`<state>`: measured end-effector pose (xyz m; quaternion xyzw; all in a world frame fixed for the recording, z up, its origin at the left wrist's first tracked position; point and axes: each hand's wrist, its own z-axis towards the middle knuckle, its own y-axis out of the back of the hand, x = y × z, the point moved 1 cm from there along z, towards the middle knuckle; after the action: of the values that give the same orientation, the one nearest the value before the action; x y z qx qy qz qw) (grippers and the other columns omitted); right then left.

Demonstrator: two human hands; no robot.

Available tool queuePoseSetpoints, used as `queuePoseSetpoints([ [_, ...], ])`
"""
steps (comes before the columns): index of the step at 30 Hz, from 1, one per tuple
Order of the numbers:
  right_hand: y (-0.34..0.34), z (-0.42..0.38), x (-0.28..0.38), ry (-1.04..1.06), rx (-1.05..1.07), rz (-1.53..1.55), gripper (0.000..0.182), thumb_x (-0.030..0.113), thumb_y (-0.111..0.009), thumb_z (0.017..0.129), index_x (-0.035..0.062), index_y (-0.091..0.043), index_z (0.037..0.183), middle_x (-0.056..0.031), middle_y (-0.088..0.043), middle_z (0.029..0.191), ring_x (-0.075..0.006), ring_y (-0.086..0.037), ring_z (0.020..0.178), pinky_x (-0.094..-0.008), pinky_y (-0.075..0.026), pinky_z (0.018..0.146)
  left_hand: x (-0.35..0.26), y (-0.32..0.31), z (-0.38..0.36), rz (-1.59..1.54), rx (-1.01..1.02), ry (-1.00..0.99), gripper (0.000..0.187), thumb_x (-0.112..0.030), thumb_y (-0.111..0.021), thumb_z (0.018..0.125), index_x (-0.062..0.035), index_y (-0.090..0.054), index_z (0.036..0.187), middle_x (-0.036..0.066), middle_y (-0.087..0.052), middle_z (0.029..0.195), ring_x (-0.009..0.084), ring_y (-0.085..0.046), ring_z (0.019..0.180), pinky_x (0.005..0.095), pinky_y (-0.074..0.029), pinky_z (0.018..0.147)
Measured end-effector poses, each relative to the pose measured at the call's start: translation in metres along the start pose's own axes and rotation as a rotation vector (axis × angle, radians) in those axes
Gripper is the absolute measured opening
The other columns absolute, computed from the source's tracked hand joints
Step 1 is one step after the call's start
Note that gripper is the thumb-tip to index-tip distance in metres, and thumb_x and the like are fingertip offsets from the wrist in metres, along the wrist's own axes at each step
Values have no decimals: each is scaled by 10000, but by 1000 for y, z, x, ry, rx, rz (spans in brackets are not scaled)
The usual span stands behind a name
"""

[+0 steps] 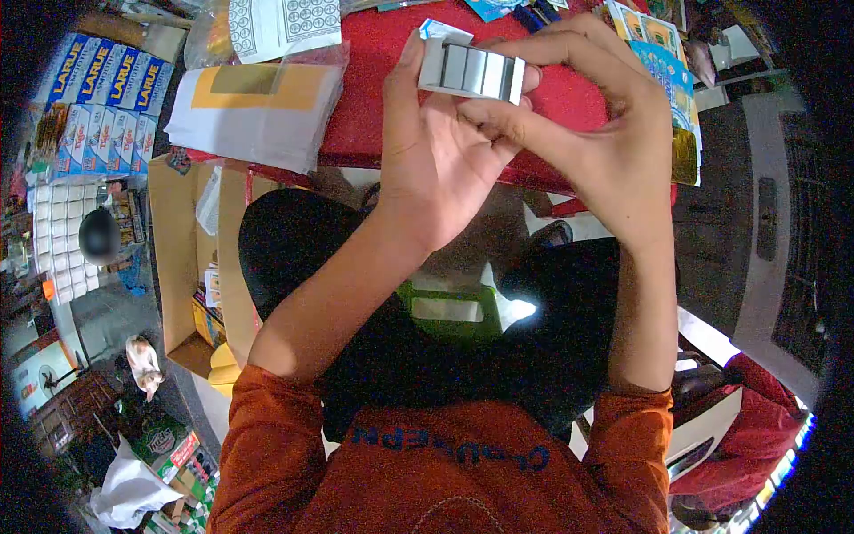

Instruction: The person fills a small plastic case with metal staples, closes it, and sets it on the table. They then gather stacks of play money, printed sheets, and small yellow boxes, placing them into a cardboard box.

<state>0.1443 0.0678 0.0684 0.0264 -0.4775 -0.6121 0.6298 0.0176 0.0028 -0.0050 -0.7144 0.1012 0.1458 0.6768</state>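
Above the red tabletop's near edge I hold a small silver-and-white box-like object (480, 73), its shiny face divided into several bands. A blue-and-white flap (442, 31) shows at its upper left end. My left hand (442, 160) is palm up beneath it, with the thumb along its left end. My right hand (614, 107) is closed on its right end, thumb below and fingers curled around behind. Some fingertips of both hands are hidden behind the object and each other.
A red table (365, 98) bears clear plastic bags with white-and-yellow papers (253, 102) on the left and blue packets (663, 76) on the right. An open cardboard box (178, 258) stands lower left. Beer cartons (111, 76) are stacked beyond. A cat (142, 363) is on the floor.
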Motion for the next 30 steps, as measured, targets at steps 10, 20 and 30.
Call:
queuePoseSetpoints([
  [10, -22, -3, -5, -4, -117, 229, 428, 85, -862, 675, 21, -743, 1081, -79, -701, 1059, -199, -643, 1033, -322, -471, 957, -1, 4, 2, -217, 227, 111, 666, -642, -488, 951, -62, -558, 1270, 148, -673, 1135, 214, -662, 995, 340, -541, 903],
  [20, -21, -3, -18, 7, -77, 229, 407, 86, -847, 707, 14, -733, 1090, -86, -696, 1076, -189, -639, 1028, -317, -478, 938, -1, 10, 5, -189, 208, 95, 641, -620, -526, 958, -63, -556, 1273, 157, -664, 1181, 230, -661, 1031, 361, -539, 920],
  [30, -12, -10, -85, -269, -25, -274, 247, 206, -733, 889, 70, -740, 1095, -109, -716, 996, -170, -667, 860, -304, -513, 783, -40, 18, 8, -426, 104, -34, 643, -499, -664, 904, 19, -559, 1270, 176, -636, 1250, 274, -608, 1056, 364, -480, 903],
])
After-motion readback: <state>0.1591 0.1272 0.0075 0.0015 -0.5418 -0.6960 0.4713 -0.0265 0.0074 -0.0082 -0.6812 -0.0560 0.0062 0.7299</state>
